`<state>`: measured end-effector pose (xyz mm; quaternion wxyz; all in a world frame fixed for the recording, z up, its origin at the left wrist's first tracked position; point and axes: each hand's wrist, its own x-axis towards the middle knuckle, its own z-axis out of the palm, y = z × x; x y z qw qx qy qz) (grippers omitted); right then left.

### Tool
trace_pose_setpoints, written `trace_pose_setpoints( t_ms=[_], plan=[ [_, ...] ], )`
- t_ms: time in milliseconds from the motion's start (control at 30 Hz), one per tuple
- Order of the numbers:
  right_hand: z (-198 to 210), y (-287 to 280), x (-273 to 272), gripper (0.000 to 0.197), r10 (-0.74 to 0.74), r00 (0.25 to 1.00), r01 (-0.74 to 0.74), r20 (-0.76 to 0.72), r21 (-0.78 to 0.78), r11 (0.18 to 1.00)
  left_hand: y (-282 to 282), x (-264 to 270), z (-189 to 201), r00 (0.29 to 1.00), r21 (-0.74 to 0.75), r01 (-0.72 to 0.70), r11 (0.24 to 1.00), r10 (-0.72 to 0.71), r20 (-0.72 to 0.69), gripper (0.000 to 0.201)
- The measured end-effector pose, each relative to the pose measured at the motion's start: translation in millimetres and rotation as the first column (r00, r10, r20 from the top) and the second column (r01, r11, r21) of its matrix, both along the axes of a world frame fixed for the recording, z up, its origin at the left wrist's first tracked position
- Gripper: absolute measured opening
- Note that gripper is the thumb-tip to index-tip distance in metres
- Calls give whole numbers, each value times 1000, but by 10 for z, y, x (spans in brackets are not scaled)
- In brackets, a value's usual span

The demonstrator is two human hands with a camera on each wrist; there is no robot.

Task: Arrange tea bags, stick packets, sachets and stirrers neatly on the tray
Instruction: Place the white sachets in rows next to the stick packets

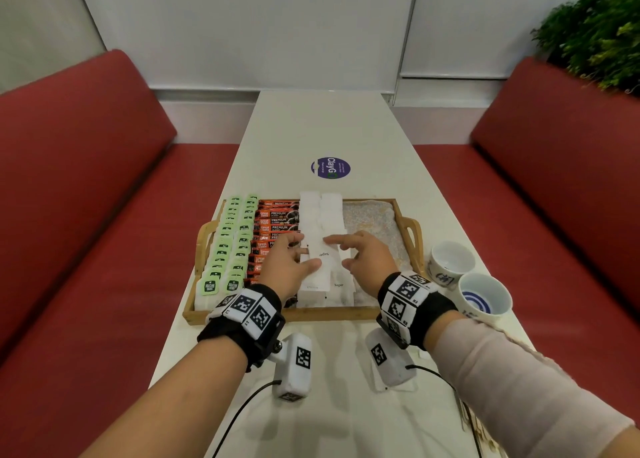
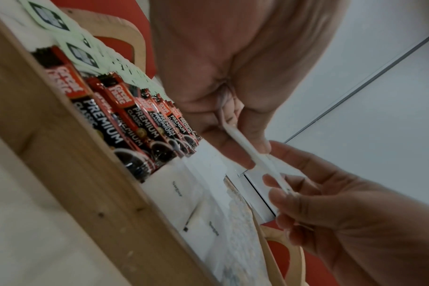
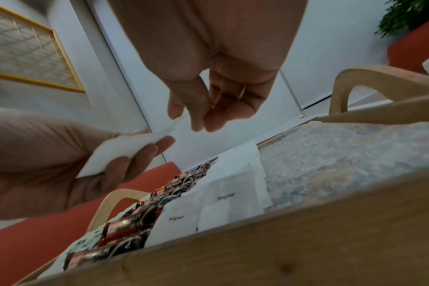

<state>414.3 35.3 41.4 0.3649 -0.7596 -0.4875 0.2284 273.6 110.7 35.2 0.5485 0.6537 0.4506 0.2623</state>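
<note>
A wooden tray (image 1: pixel 311 314) holds rows of green tea bags (image 1: pixel 228 246), red-and-black coffee stick packets (image 1: pixel 277 220) and two columns of white sugar sachets (image 1: pixel 322 212). Just above those columns my left hand (image 1: pixel 306 251) pinches one sugar sachet (image 1: pixel 320 260) between thumb and fingers. In the left wrist view that sachet (image 2: pixel 245 147) shows edge-on. My right hand (image 1: pixel 338 252) has its thumb and fingertips curled loosely round the sachet's other end (image 3: pixel 179 124). The tray's right part shows bare patterned liner (image 1: pixel 374 218).
Two white ceramic cups (image 1: pixel 450 260) (image 1: pixel 485 295) stand just right of the tray. A round purple sticker (image 1: pixel 330 168) lies beyond the tray. Red benches (image 1: pixel 86 180) flank the narrow white table, and a plant (image 1: pixel 595 28) stands at the back right.
</note>
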Motion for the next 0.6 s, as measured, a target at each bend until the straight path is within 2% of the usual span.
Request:
trace_pose_setpoints(
  t_ms=[133,300,433,500,600],
  plan=[
    [-13,-57,27,29,-20,998,24,-62,64,998,-63,-11,38,997,-63,66,996,-64,35,46],
    [22,-134,28,27,-77,992,91,-105,142,986,-133,-38,73,990,-106,85,991,-72,119,47],
    [87,-169,65,14,-193,951,236,-242,161,958,-158,-42,104,988,-86,46,995,-33,150,48],
    [131,-186,96,8,-200,942,244,-270,137,960,-162,-32,138,988,-59,41,997,-32,150,45],
    [177,-194,115,10,-187,943,227,-274,124,966,-160,6,193,988,-35,60,998,-55,144,38]
  ],
)
